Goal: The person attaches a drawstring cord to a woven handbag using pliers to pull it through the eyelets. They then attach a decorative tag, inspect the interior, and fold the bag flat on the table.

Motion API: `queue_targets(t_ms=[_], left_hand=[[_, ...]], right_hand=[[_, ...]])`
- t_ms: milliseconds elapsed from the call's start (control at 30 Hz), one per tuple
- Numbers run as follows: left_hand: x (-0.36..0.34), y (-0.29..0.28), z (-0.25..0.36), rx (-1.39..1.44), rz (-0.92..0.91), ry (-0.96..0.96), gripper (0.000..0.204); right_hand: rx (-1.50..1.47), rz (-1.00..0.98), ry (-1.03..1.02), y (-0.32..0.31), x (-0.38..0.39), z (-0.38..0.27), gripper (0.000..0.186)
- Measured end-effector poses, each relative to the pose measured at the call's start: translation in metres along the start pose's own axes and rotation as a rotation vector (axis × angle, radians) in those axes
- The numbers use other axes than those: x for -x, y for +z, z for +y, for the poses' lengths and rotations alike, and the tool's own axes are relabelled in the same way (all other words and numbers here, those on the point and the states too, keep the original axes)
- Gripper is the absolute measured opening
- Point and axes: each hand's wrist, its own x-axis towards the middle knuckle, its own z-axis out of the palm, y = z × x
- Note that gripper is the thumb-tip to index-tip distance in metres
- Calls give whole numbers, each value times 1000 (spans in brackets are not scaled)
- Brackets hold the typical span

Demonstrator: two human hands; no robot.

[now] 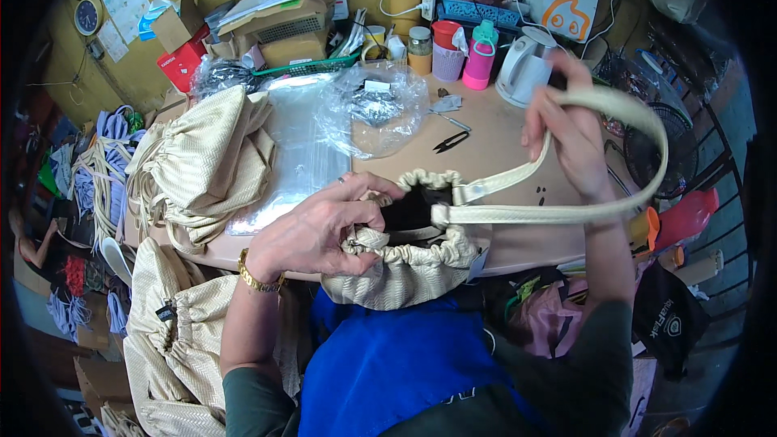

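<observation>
A cream woven drawstring bag (396,283) with a gathered, ruffled mouth sits at the table's front edge, its dark inside showing. My left hand (320,226) is closed on the left side of that mouth, fingers over the rim. Out to the right, my right hand (571,133) is raised and slightly blurred, its fingers curled around the bag's cream strap (558,214). The strap loops from the bag's right side up through that hand. Beyond the bag lie black thread snips (451,142) and a crumpled clear plastic bag (376,109).
More cream bags are piled on the table's left (202,150) and beside my lap (190,348). Flat clear plastic sleeves (306,129) lie next to the pile. A white kettle (520,71) and a pink bottle (478,65) stand at the back. Another person's arm (36,252) shows far left.
</observation>
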Motion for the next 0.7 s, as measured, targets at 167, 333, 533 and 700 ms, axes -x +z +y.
queue_targets(t_ms=[167, 333, 533, 700], left_hand=[[-1, -8, 19, -57, -22, -109, 36], [5, -1, 31, -94, -61, -181, 49], [21, 20, 16, -391, -100, -120, 29], [14, 13, 29, -604, -72, -63, 17]], right_hand=[[341, -259, -282, 32, -65, -35, 75], [216, -372, -202, 35, -93, -31, 62], [302, -859, 68, 28, -97, -60, 35], [1109, -1366, -114, 92, -94, -47, 17]])
